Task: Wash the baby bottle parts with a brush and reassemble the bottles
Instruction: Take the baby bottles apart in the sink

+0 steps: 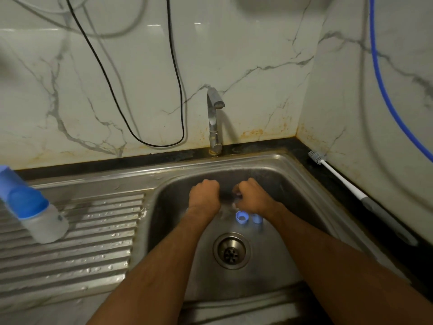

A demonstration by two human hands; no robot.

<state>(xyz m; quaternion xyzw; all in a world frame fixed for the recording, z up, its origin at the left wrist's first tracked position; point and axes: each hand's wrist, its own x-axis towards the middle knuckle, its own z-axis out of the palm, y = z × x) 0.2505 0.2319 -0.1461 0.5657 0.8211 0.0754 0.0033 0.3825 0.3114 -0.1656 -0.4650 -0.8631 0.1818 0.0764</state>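
Two bare arms reach forward from the bottom edge into a metal sink [276,174]. Both hands are curled into loose fists near the back of the bowl. The left hand [205,192] is closed, and I cannot tell if it holds anything. The right hand [251,194] is closed too, with something small and pale at its fingertips, too blurry to name.

Just below the right hand, two small blue bottle parts lie on the sink floor. One is a blue ring [242,217] with its open side up. The other is a blue cap [257,218] right beside it. The round drain [231,250] sits a little closer to the camera.

On the ridged metal draining board [70,249] at the left lies a baby bottle [35,207] on its side. It has a cloudy clear body and a big blue lid.

A long brush [351,184] with a white handle and grey bristles rests on the dark surface [304,148] at the right, against the wall. The tap [214,118] stands behind the sink.
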